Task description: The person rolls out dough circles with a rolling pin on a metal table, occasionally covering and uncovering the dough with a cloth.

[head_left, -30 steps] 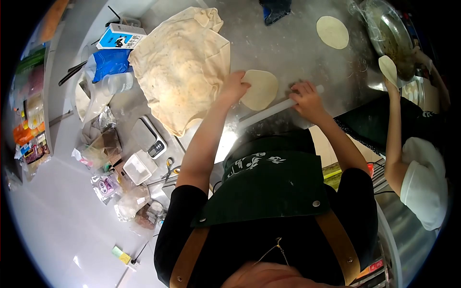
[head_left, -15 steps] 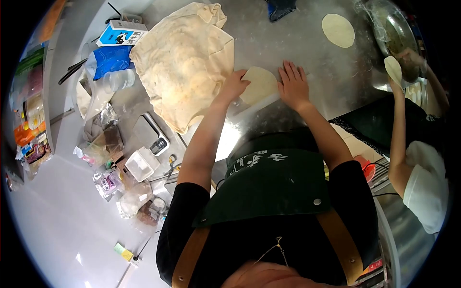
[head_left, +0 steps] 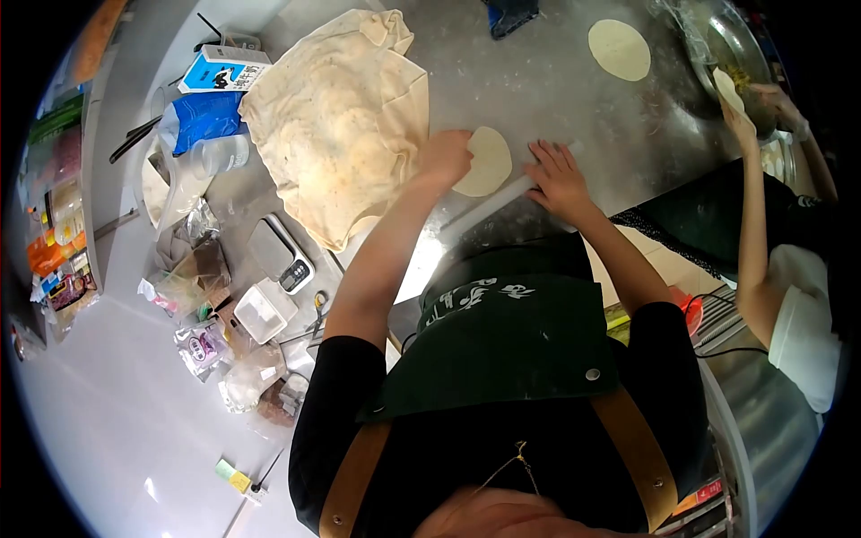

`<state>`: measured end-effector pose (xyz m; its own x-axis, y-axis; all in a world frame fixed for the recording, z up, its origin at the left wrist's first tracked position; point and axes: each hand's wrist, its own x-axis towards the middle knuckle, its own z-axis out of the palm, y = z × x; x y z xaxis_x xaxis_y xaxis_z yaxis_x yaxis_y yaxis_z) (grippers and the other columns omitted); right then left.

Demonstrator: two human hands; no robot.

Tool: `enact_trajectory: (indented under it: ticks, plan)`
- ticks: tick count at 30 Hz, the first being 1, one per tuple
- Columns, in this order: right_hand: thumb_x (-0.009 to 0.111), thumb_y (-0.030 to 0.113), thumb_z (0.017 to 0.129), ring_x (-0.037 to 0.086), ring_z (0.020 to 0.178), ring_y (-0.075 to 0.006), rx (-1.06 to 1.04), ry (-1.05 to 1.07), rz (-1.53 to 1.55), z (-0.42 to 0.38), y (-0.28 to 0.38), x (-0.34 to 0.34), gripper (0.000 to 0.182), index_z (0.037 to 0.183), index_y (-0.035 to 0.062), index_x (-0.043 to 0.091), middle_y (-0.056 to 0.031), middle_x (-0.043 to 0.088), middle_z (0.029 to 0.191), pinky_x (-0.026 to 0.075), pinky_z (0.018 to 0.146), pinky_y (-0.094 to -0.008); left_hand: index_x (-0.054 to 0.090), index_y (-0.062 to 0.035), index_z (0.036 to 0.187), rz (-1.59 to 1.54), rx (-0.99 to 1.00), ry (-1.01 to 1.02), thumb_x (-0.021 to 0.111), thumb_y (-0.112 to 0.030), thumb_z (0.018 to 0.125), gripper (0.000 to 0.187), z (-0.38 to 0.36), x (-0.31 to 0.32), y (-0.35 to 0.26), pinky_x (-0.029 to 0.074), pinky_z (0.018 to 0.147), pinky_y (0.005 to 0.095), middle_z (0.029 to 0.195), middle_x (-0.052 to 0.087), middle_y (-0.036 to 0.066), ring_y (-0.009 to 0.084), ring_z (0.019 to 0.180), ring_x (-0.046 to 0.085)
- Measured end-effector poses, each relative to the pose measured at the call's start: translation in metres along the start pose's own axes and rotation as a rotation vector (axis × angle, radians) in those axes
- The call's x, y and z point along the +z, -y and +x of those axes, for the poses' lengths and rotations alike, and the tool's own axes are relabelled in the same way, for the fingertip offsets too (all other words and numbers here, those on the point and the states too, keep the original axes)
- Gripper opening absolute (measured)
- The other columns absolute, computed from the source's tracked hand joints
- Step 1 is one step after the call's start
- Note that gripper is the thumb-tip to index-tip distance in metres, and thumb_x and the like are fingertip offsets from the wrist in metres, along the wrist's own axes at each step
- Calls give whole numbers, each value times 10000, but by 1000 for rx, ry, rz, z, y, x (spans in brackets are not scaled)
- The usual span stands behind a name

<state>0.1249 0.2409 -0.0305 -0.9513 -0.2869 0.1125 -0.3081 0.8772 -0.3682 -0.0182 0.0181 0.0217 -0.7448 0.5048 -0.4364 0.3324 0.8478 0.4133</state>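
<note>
A flat oval of pale dough lies on the metal table. My left hand is closed at its left edge, fingers curled onto the dough. A white rolling pin lies slanted just below the dough. My right hand rests by the upper right end of the pin with its fingers apart, the fingertips beyond it. To the left of my left hand a large cream cloth is spread over lumpy things that are hidden. Another dough round lies flat farther up on the right.
At the right a co-worker holds a piece of dough beside a metal bowl. On the left are a milk carton, a blue bag, a scale, a white tray and scissors.
The dough under my left hand has turned and looks narrower. My right hand has shifted slightly right and down, off the dough's edge. The co-worker's hands have moved up.
</note>
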Motion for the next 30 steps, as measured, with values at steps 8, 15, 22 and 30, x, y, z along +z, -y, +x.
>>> enact_trajectory:
  ticks: [8, 15, 22, 30]
  plan:
    - [778, 175, 623, 519, 1140, -288, -20, 34, 56, -8, -5, -36, 372, 956, 132, 619, -71, 543, 1158, 319, 1095, -499, 663, -44, 1032, -242, -74, 10, 664, -159, 783, 274, -12, 10, 19, 497, 766, 438, 943, 670, 198, 375, 900, 636]
    - [698, 324, 786, 472, 1193, -281, 29, 17, 66, 49, -8, -21, 337, 991, 72, 607, -122, 533, 1195, 284, 1108, -471, 677, -27, 994, -354, -150, 30, 667, -157, 769, 259, -11, 12, 31, 492, 717, 383, 877, 668, 196, 325, 827, 648]
    - [557, 303, 885, 389, 1314, -334, 263, -129, -137, 44, 15, 20, 471, 1267, 32, 501, -186, 439, 1401, 250, 1118, -498, 677, -4, 1011, -756, -150, -61, 664, -153, 770, 284, -2, 37, 57, 486, 692, 336, 810, 664, 168, 241, 752, 636]
    - [558, 329, 884, 388, 1323, -347, 220, -163, -105, 104, 2, 16, 572, 1353, 21, 448, -195, 412, 1437, 281, 1100, -512, 701, -13, 949, -502, -37, 180, 709, -203, 745, 279, 31, 18, 50, 502, 753, 364, 930, 679, 183, 298, 872, 655]
